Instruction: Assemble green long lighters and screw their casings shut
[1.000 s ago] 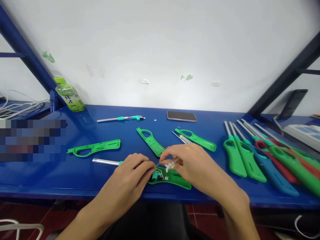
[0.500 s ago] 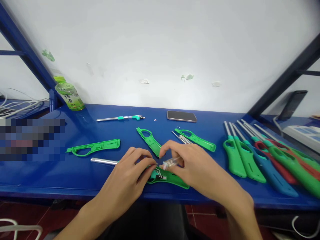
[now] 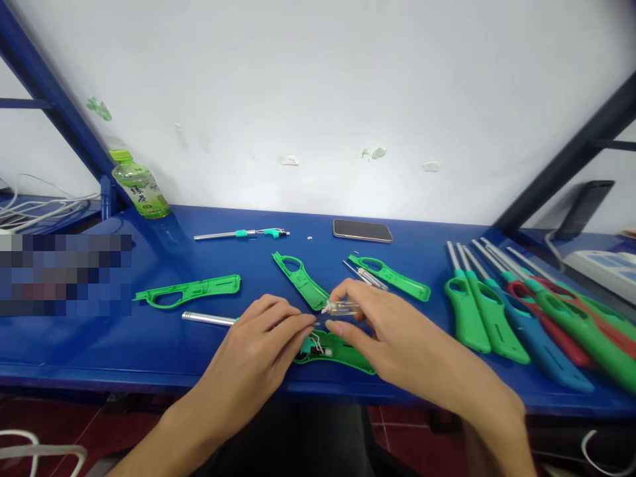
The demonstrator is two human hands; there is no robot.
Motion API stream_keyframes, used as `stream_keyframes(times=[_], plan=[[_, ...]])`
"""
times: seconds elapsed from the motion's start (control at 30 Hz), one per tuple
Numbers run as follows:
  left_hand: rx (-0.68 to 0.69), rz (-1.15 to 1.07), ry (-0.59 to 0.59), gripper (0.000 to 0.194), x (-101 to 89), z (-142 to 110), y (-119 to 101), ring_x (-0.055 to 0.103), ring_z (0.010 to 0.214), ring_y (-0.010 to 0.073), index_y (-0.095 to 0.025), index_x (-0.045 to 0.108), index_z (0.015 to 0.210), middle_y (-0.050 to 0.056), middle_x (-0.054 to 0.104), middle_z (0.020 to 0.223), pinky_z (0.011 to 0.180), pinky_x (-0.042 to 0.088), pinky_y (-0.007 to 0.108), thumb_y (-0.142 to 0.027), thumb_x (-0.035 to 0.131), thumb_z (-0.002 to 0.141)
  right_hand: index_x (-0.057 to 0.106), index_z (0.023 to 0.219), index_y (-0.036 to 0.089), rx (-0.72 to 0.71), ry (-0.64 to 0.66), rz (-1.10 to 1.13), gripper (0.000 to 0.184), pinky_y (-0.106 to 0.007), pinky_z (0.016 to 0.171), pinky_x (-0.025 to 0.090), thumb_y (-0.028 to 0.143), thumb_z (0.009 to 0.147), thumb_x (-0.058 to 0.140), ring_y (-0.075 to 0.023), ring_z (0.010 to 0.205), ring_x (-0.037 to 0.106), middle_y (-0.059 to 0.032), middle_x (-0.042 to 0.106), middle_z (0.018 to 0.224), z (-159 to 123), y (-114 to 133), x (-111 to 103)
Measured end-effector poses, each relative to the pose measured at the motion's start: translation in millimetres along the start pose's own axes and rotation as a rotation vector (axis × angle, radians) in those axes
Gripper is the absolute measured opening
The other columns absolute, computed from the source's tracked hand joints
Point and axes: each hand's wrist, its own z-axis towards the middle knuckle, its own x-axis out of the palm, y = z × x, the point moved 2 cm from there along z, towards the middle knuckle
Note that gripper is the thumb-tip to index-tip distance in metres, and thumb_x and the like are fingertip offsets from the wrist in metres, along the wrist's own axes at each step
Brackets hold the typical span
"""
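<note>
At the front of the table a green lighter half shell (image 3: 348, 354) lies with its inside facing up, holding a teal part, white wires and a black piece. A silver lighter tube (image 3: 206, 318) runs out from it to the left. My left hand (image 3: 263, 344) rests over the joint, its thumb and forefinger pinched together at the wires; a thin dark tip shows there, too small to name. My right hand (image 3: 392, 331) holds a small clear fuel tank (image 3: 342, 308) with a white end, level above the shell.
More green half shells (image 3: 193, 289) lie beyond my hands, with thin metal rods (image 3: 370, 277) beside one. A tube with trigger parts (image 3: 243, 233) and a phone (image 3: 362, 230) lie at the back. Closed lighters (image 3: 467, 318) fill the right; a drink bottle (image 3: 142, 189) stands back left.
My right hand has turned the clear fuel tank from a downward slant to level and lifted it slightly away from the left fingertips. My left hand has stayed nearly in place.
</note>
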Motion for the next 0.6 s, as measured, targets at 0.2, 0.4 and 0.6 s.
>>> stream_keyframes(times=[0.2,0.4,0.6], plan=[[-0.036,-0.038,-0.006,0.013,-0.2,1.1,-0.4,0.060,0.095,0.0164,-0.017,0.070,0.116,0.002,0.072,0.101,0.085,0.052,0.028,-0.012,0.061,0.108,0.062,0.120,0.032,-0.040,0.014,-0.007,0.020,-0.038,0.094,0.046,0.035,0.119,0.042,-0.0187,0.106,0.067,0.0032,0.068,0.118,-0.9,-3.1,0.7],[-0.050,-0.030,0.011,0.014,-1.0,0.3,-0.6,0.060,0.096,0.0163,-0.018,0.068,0.117,0.001,0.071,0.101,0.084,0.051,0.027,-0.013,0.057,0.110,0.070,0.119,0.032,-0.069,0.037,-0.012,0.016,-0.037,0.093,0.049,0.029,0.114,0.054,-0.0190,0.103,0.069,0.0020,0.069,0.114,4.0,-4.1,-0.4],[-0.063,-0.025,0.002,0.014,-2.0,2.4,-1.2,0.060,0.095,0.0152,-0.019,0.068,0.118,0.001,0.072,0.100,0.084,0.051,0.026,-0.014,0.057,0.110,0.072,0.119,0.036,-0.079,0.023,0.006,0.018,-0.037,0.097,0.051,0.038,0.114,0.055,-0.0207,0.111,0.068,0.0031,0.073,0.118,-1.4,-9.0,-7.1]])
